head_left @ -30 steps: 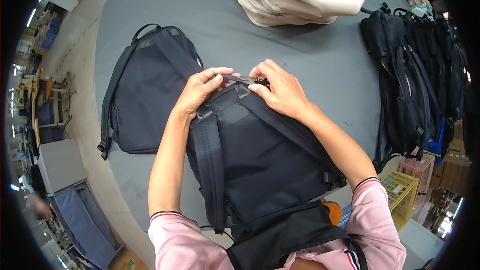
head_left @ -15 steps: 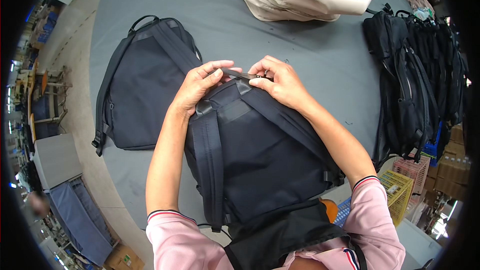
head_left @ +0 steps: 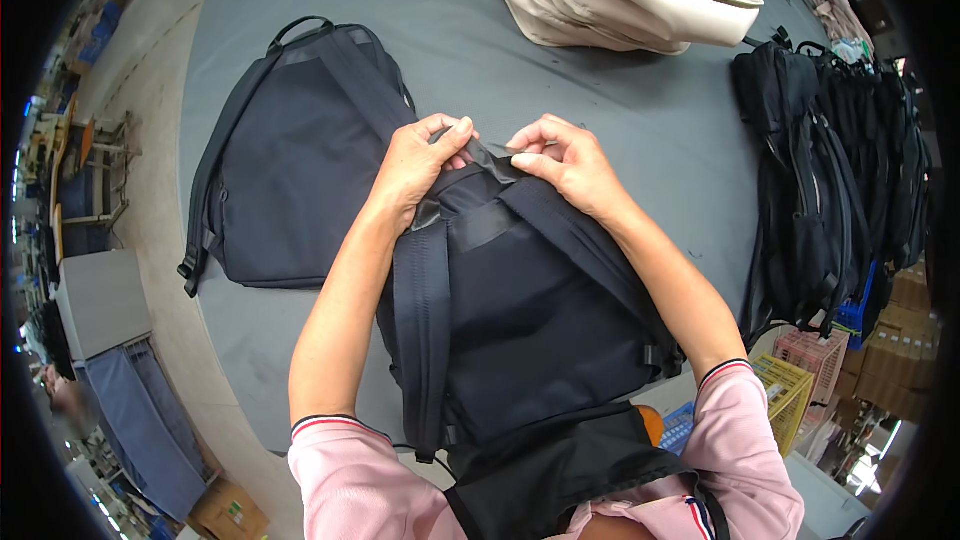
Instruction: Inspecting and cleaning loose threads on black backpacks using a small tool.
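A dark navy backpack (head_left: 540, 330) lies on the table in front of me, its two padded shoulder straps facing up. My left hand (head_left: 412, 165) is closed at its top edge, thumb and fingers pinching one end of the black top handle (head_left: 486, 157). Opposite it, my right hand (head_left: 570, 165) has thumb and fingertips pressed together on the handle's other end, beside the right shoulder strap. Between the hands the handle looks twisted. Anything else inside the right fingers is hidden. To the left lies a second dark navy backpack (head_left: 290, 170), also straps up.
A grey-covered table (head_left: 640, 140) carries the bags. Cream bags (head_left: 640, 0) are piled at the far side. Several black backpacks (head_left: 810, 180) hang or stand along the right edge, above a yellow crate (head_left: 785, 395) and cardboard boxes (head_left: 900, 350).
Both hands stay at the handle, which has turned and now shows a broader face. A small dark part with pale dots at my right fingertips no longer shows. The view has shifted slightly.
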Demonstrator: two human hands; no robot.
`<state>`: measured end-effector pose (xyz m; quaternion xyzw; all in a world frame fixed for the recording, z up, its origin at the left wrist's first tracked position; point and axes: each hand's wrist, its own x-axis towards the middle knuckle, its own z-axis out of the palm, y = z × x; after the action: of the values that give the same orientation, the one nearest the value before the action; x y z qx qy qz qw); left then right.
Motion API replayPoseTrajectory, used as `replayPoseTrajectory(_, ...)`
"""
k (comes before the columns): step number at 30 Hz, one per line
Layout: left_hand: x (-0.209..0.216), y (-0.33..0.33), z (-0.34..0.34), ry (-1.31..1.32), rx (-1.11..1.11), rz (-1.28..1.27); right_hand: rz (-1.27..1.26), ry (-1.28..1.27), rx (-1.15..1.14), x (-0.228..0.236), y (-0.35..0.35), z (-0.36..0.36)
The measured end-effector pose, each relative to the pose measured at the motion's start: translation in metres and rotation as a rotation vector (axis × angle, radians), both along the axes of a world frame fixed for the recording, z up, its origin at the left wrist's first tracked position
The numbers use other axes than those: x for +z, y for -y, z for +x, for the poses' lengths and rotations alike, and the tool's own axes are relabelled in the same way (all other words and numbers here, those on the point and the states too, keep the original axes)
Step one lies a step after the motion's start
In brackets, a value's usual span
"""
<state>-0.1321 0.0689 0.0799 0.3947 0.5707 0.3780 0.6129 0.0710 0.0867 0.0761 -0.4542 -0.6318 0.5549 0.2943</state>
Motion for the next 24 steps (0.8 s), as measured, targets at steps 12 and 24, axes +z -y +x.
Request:
replayPoseTrajectory(12,0.016,0.006,0.007,0.042,0.082,0.076,0.790,0.546,0.198,0.053,0.008,0.000)
replayPoseTrajectory(24,0.022,0.010,0.008,0.010,0.091,0.069,1.167,0.607,0.239,0.053,0.009,0.000)
